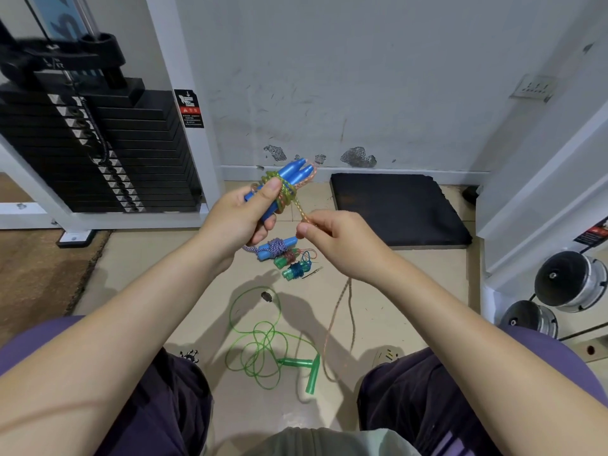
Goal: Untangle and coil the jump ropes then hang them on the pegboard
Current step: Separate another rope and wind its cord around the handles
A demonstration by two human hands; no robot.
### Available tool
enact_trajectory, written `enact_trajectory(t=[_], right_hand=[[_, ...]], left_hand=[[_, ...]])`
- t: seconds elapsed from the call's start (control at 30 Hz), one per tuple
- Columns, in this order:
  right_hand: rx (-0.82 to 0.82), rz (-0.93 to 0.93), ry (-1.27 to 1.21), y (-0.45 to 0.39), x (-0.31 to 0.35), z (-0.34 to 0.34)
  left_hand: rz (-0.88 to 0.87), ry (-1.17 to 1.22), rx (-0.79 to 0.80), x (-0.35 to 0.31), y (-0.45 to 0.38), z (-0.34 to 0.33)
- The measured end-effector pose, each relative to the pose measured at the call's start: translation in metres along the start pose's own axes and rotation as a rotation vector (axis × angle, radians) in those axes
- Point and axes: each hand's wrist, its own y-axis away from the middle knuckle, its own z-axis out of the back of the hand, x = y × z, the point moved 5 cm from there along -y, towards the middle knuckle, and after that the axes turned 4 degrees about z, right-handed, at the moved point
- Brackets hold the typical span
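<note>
Rope [297, 202] is soft, floppy braid; your left hand [245, 215] grips the blue handles [289, 179], right hand [329, 232] pinches the cord. Keep it taut near the wraps.

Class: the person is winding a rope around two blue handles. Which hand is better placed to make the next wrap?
Right hand, probably: it already pinches the free orange rope, while the left hand grips the blue handles.

Gym room: black weight stack [98, 149] in white machine frame, dumbbells [570, 281] at right, dark floor mat [398, 209], scuffed wall [329, 77].
</note>
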Motion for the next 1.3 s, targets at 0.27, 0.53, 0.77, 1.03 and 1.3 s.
enact_trajectory(t=[0.27, 0.53, 0.77, 1.03, 1.3], right_hand=[[-0.088, 0.294, 0.718, 0.008, 0.032, -0.001], [-0.109, 0.209, 0.123, 0.002, 0.011, 0.030], [0.097, -0.035, -0.181, 0.000, -0.010, 0.017], [0.208, -0.008, -0.490, 0.002, -0.016, 0.011], [0.118, 0.001, -0.604, -0.002, -0.018, 0.014]], left_hand=[[0.082, -0.084, -0.083, 0.010, -0.005, 0.005], [0.159, -0.545, 0.490, 0.011, 0.007, -0.009], [0.140, -0.740, 0.608, 0.015, 0.018, -0.020], [0.047, -0.698, 0.591, 0.007, 0.018, -0.019], [-0.028, -0.506, 0.518, 0.002, 0.016, -0.015]])
